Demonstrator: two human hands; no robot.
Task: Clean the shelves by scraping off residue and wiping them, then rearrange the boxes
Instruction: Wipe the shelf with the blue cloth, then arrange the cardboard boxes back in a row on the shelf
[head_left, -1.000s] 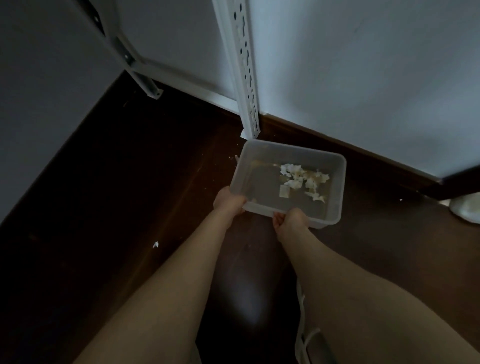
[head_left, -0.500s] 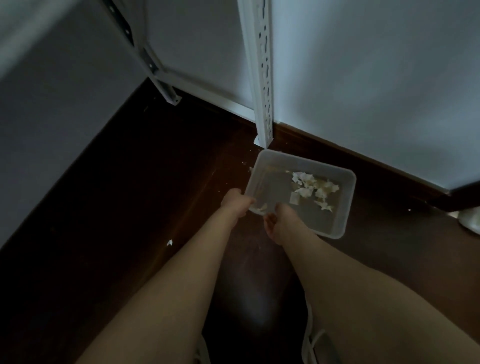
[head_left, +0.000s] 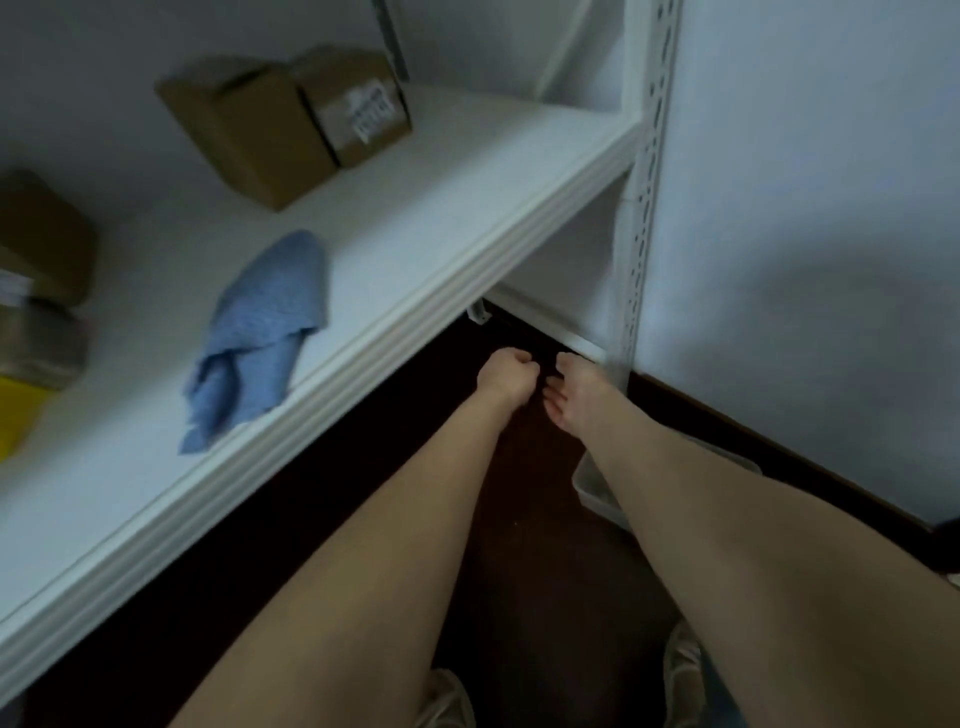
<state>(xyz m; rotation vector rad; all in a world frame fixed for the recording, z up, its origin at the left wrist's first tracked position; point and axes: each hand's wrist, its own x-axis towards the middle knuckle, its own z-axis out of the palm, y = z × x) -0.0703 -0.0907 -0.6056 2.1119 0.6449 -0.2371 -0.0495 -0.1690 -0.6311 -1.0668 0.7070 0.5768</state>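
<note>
Both hands hang over the dark floor (head_left: 519, 545), below the white shelf (head_left: 441, 182). The left hand (head_left: 506, 376) is curled into a fist with nothing visible in it, and the right hand (head_left: 574, 397) is loosely spread and empty. A crumpled blue cloth (head_left: 260, 338) lies on the shelf before two cardboard boxes (head_left: 291, 119), and a clear plastic tub (head_left: 592, 486) sits half hidden under the right forearm.

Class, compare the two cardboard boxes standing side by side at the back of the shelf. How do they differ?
The labelled box carries a white printed label; the plain box shows none. The plain box looks bigger and reaches nearer the front of the shelf than the labelled box. Both are brown cardboard and stand side by side.
</note>
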